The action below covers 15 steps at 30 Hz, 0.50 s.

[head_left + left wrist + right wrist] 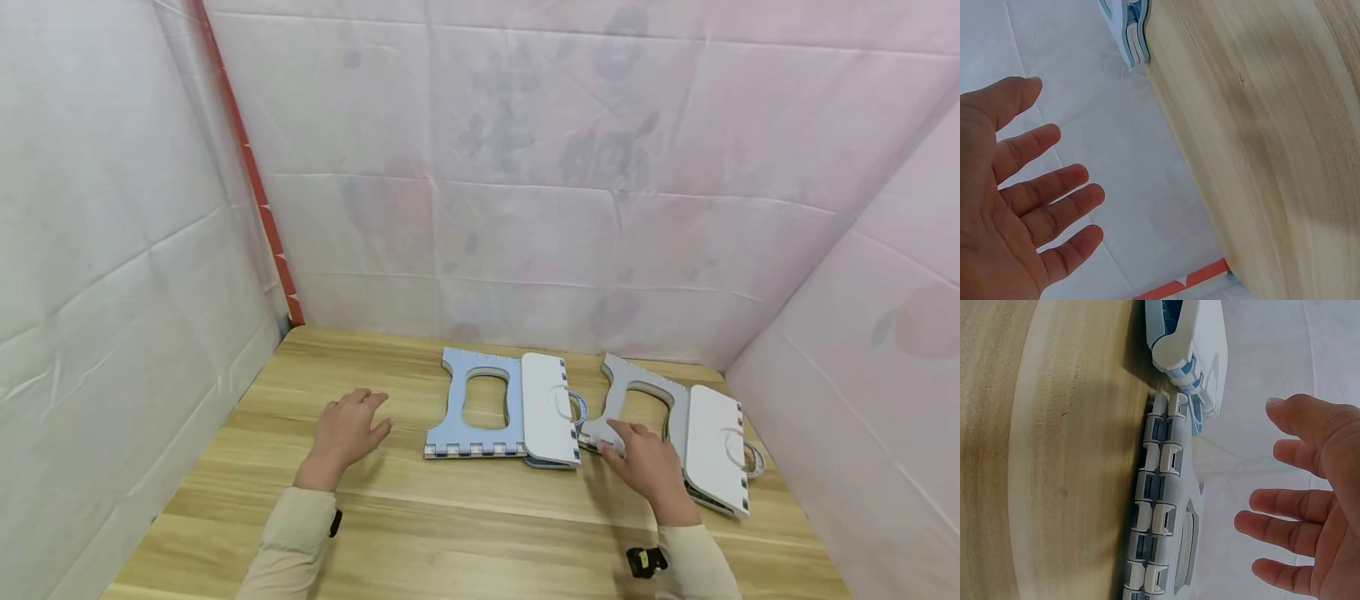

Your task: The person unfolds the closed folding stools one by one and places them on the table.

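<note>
Left hand, right hand: loosely spread, empty. Smooth, round-cornered blue plastic stool lower centre; grey stool lower right.

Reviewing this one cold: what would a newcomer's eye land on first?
Probably the two folded stools: a blue-and-white stool near the middle of the wood-grain table, and a grey-and-white stool to its right. Next, the two bare hands: the left hand open left of the blue one, the right hand open by the grey one. Behind, a red strip runs down the pale cloth at left.
</note>
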Motion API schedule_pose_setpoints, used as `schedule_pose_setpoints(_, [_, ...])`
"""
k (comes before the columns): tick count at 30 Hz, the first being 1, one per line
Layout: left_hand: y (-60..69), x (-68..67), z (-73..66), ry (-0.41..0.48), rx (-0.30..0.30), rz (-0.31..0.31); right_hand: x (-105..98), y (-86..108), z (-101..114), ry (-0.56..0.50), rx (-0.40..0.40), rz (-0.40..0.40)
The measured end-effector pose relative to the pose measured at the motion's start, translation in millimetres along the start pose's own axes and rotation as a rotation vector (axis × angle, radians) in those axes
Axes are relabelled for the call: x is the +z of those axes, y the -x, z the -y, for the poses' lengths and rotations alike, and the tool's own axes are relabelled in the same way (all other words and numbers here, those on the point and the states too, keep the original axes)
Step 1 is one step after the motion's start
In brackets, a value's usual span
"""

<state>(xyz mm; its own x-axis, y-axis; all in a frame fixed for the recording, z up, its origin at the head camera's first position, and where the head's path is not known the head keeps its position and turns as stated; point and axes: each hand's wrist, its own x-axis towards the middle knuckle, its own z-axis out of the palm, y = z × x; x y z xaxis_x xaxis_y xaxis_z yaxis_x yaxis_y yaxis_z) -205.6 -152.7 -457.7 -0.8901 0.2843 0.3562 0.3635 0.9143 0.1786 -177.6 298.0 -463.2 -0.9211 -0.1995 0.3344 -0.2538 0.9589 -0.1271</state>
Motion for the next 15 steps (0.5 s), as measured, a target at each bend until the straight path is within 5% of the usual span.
schedule_pose_setpoints(15, [4.3, 29.6, -30.2, 0.13, 0.097, -0.016, 24.1, 12.1, 16.3, -0.158, 0.111, 0.06])
